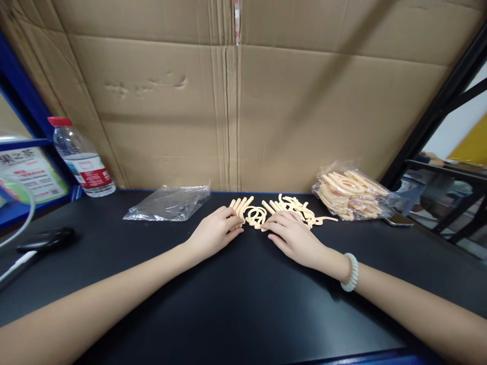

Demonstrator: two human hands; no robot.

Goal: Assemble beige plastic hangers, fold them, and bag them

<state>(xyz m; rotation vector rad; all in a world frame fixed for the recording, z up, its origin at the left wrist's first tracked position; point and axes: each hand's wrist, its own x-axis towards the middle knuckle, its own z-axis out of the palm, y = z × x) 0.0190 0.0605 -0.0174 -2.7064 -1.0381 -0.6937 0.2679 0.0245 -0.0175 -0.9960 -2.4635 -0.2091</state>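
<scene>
Cream-coloured strips lie in small groups on the black table [243, 304]; some are straight and some curl. My left hand [216, 229] has its fingers bent over a row of straight strips [239, 204], whose far ends stick out past the knuckles. Between my hands lies a ring-like curled strip [256, 216]. My right hand [294, 235], with a pale coil band [350, 272] at the wrist, rests over more strips, fingers apart and stretched forward. Tangled curly strips [297, 204] spread just beyond it. The undersides of both hands are hidden.
A flat clear plastic bag [169, 204] lies at left, a clear bag full of strips [350, 195] at right beside a phone [397, 219]. A red-capped bottle [85, 162] and a black device with a white cable [47, 240] are far left. Cardboard [160, 101] walls the back.
</scene>
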